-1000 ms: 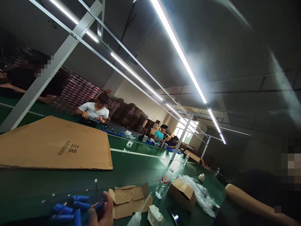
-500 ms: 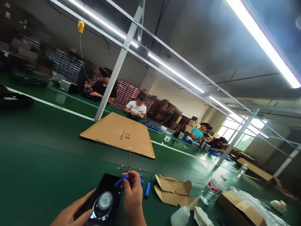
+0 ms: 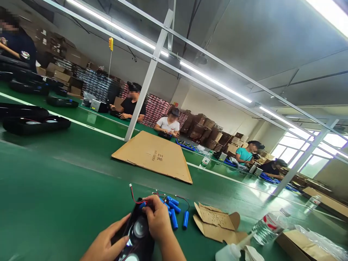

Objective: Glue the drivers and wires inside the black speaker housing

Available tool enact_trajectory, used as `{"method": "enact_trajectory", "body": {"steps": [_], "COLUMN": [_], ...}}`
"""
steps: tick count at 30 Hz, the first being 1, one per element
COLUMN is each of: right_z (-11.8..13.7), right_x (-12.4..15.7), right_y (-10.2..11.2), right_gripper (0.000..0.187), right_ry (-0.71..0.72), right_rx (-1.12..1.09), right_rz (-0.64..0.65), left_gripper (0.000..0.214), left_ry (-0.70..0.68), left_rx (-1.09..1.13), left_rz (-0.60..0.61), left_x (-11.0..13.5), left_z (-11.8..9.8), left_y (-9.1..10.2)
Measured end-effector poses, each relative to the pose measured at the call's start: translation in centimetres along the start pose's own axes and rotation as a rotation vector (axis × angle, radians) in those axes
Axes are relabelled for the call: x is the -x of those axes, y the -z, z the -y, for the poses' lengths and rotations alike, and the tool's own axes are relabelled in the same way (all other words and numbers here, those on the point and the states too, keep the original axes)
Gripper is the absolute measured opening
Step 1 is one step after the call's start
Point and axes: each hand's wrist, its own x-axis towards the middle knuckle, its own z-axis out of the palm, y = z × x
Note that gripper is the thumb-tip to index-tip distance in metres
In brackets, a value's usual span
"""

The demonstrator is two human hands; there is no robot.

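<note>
My left hand [image 3: 104,244] grips the near edge of a black speaker housing [image 3: 137,235] with a round driver showing in its middle. My right hand [image 3: 157,219] is closed over the housing's far end, pinching a blue cylindrical battery with a red wire that loops up to a small white connector [image 3: 131,186]. Several more blue batteries [image 3: 174,210] with thin wires lie on the green table just right of my right hand.
Torn cardboard [image 3: 214,221], a white squeeze bottle [image 3: 231,252], a water bottle [image 3: 268,226] and an open box [image 3: 293,244] lie to the right. A flat cardboard sheet [image 3: 154,154] lies ahead. Black housings [image 3: 32,123] sit at left. Several people work along the far side.
The view has swung left and downward. My right hand has brought the battery down onto the housing's far end, and both hands sit slightly higher in view.
</note>
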Motion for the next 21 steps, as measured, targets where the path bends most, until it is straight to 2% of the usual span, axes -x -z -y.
{"method": "enact_trajectory", "body": {"steps": [3,12,18,21], "right_z": [0.0,0.5,0.2,0.0], "right_x": [-0.4,-1.3,-1.6,-1.7], "right_y": [0.3,1.0,1.0,1.0], "right_gripper": [0.026,0.028,0.019,0.02], "right_ry": [0.013,0.082,0.097,0.105], "right_rx": [0.061,0.222,0.309,0.33], "right_rz": [0.017,0.099,0.113,0.131], "left_gripper": [0.056,0.064,0.064,0.062], "left_ry": [-0.003,0.032,0.034,0.024], "left_rx": [0.004,-0.032,-0.057,-0.067], "left_rz": [-0.023,0.035,0.042,0.033], "left_x": [0.1,0.1,0.2,0.1], "left_z": [0.1,-1.4,-1.4,-1.3], "left_y": [-0.1,0.1,0.0,-0.1]}}
